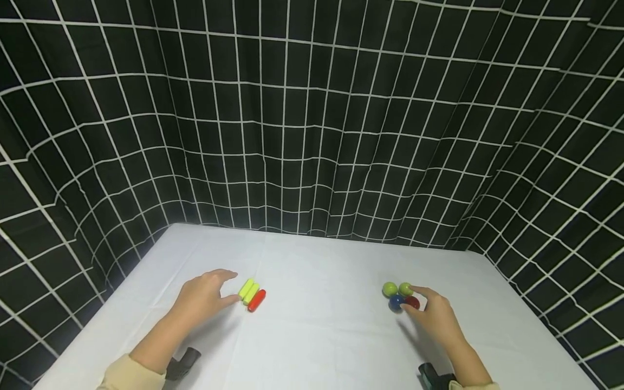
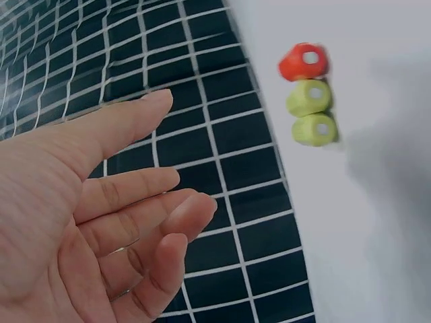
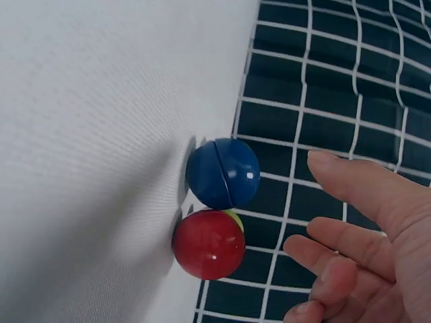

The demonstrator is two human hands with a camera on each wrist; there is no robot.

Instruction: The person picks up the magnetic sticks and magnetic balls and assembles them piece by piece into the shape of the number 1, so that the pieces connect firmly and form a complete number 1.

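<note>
My left hand (image 1: 201, 297) is held over the table at the left, thumb and fingers apart, holding nothing. Just right of it lie two yellow-green short sticks (image 1: 251, 293) and a red stick (image 1: 257, 300), side by side; their ends have a pale square centre in the left wrist view. At the right, my right hand (image 1: 439, 318) is spread above a cluster of balls, its fingers overlapping them in the head view. The cluster holds a blue ball (image 3: 222, 173) with a groove, a red ball (image 3: 209, 244) and two green balls (image 1: 389, 289). The right wrist view shows a gap between hand and balls.
A white cloth covers the table (image 1: 317, 303). Black curtains with a white grid (image 1: 302, 119) hang behind it and at both sides. A dark strap device (image 1: 181, 364) is on the left wrist, another (image 1: 434, 376) on the right.
</note>
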